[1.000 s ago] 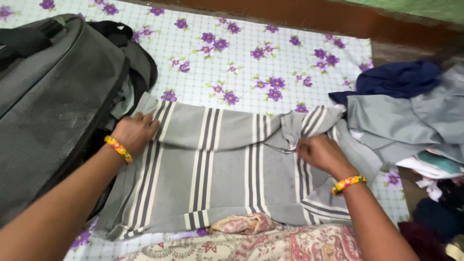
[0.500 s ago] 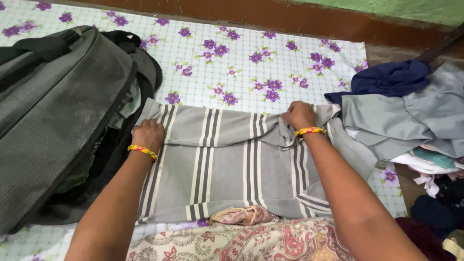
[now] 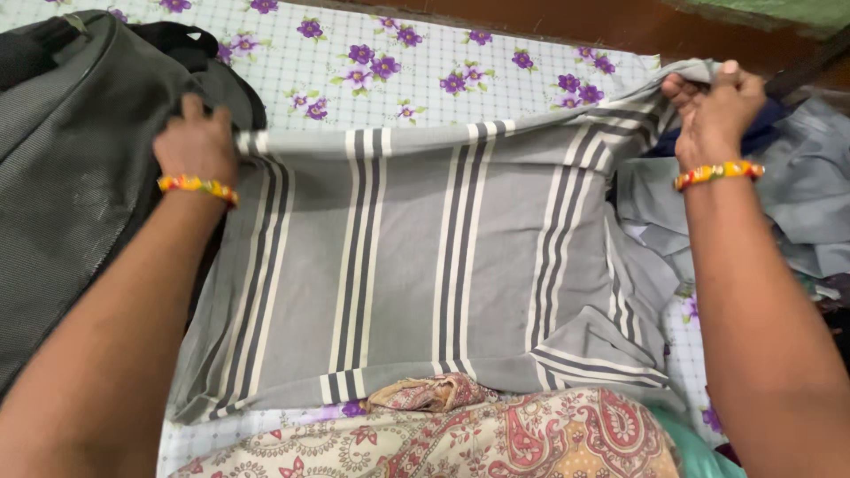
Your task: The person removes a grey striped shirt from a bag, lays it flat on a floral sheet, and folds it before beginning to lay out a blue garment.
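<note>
Both hands lifting a striped grey garment by its far edge

The left hand [image 3: 197,142] and right hand [image 3: 713,111] are each closed on a top corner of the grey striped garment [image 3: 425,257], stretched above the floral sheet [image 3: 425,62] beside a dark bag [image 3: 71,142]. Keeping equal tension and level corners should, I judge, keep it flat.

The shirt [image 3: 416,265] stretches between the two grips, its far edge pinched by the left grip [image 3: 197,142] and the right grip [image 3: 713,111]. Left of the left grip lies a bag [image 3: 71,150]. Beyond both grips spreads a sheet [image 3: 425,71]; right of the right grip sits a clothes pile [image 3: 797,195].
</note>
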